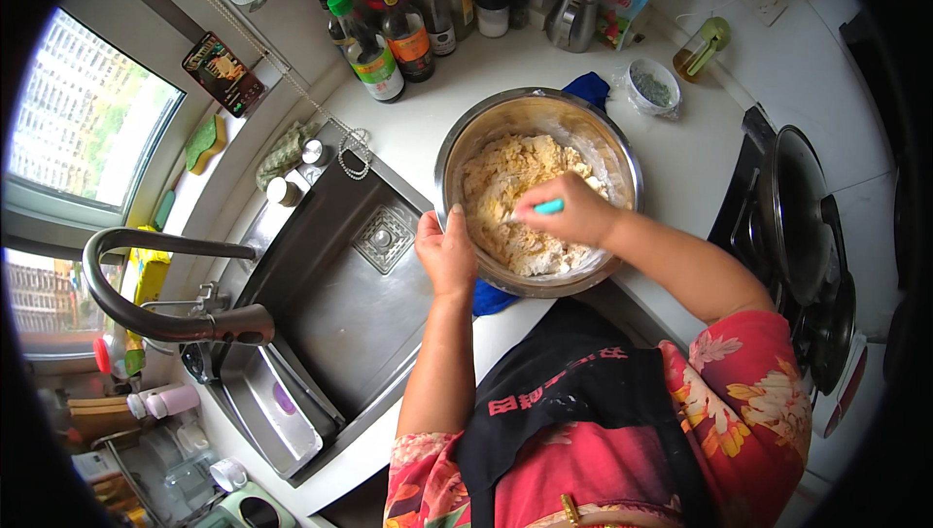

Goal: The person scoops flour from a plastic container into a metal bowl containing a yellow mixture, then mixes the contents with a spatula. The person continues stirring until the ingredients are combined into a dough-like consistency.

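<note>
A large steel mixing bowl (539,112) stands on the white counter, holding crumbly yellowish dough (515,164) with loose white flour around it. My left hand (449,254) grips the bowl's left rim, thumb on top. Inside the bowl, my right hand (573,211) is closed around a utensil with a turquoise handle end (548,206). Its working end is hidden by my fingers and the dough, so its kind does not show. Blue cloth (588,89) shows from under the bowl at the back and front.
Left of the bowl lies a steel sink (364,324) with a curved faucet (175,241). Several sauce bottles (374,67) stand at the back, near a steel pot (575,18). A small plastic-wrapped bowl (652,87) sits back right. A lidded pan (797,212) is on the right-hand stove.
</note>
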Tool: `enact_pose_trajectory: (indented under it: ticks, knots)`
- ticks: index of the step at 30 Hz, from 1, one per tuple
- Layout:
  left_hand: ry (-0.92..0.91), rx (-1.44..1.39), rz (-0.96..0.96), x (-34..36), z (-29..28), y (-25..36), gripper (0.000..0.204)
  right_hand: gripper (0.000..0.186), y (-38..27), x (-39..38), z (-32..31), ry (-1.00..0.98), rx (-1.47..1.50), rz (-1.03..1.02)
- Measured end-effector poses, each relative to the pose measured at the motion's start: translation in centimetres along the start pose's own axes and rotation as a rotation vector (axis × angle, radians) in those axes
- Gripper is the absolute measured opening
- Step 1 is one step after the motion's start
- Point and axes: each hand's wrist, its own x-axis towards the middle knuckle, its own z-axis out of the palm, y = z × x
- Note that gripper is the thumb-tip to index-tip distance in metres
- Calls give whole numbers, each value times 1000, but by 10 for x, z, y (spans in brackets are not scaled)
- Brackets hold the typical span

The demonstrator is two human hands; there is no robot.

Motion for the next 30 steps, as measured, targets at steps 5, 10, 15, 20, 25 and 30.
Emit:
enact_pose_trajectory:
  ticks: [5,10,15,20,25,30]
  knots:
    - [-14,-8,-6,1,0,-1,9,13,45,1,-57,117,1,179]
    - [6,-15,10,2,0,-4,9,12,-2,-15,-88,15,45,256]
    - [-11,38,1,1,-2,-4,8,14,-21,-33,-60,-321,38,129]
    - [-42,108,-26,1,-3,1,8,14,10,-21,-28,-254,-105,-145]
    - [-22,54,-6,-2,-2,2,6,15,17,6,-44,-127,-159,-116]
    - [-25,-8,-10,-6,-2,1,10,18,20,2,-76,-49,-113,50]
